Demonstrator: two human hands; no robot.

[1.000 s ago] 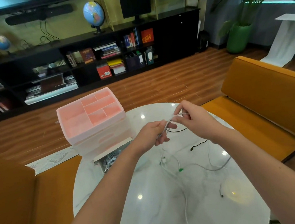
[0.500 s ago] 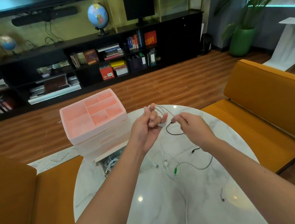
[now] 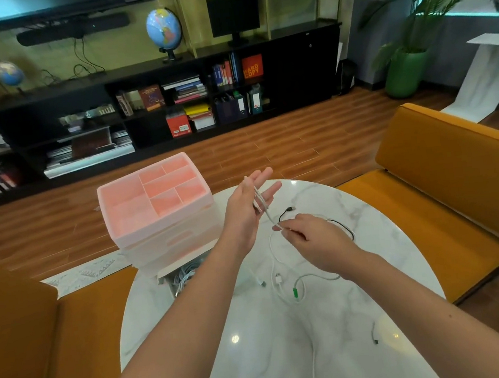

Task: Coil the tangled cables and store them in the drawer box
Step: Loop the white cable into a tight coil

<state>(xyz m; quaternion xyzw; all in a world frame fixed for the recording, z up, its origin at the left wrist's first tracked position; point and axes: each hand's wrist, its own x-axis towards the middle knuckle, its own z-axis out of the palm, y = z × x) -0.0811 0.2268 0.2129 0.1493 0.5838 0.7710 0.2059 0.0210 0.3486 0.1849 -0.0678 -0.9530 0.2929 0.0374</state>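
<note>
A white cable (image 3: 265, 208) runs across the palm of my left hand (image 3: 249, 210), whose fingers are spread and raised above the white marble table (image 3: 259, 343). My right hand (image 3: 313, 237) pinches the same cable lower down, between thumb and forefinger. The rest of the cable hangs in loops to the table, among other white cable ends and a green-tipped plug (image 3: 295, 293). A thin black cable (image 3: 332, 221) curls behind my right hand. The pink-topped drawer box (image 3: 157, 211) stands at the table's left; its bottom drawer (image 3: 184, 278) is pulled out with coiled white cables inside.
Orange benches (image 3: 457, 171) flank the round table on both sides. Another white cable (image 3: 314, 364) trails toward the table's near edge, and a small dark-tipped plug (image 3: 374, 334) lies at the right. A patterned paper sheet (image 3: 87, 274) lies behind the drawer box.
My left hand has opened from a closed grip to spread fingers, with the cable lying over the palm. My right hand moved down and toward me along the cable.
</note>
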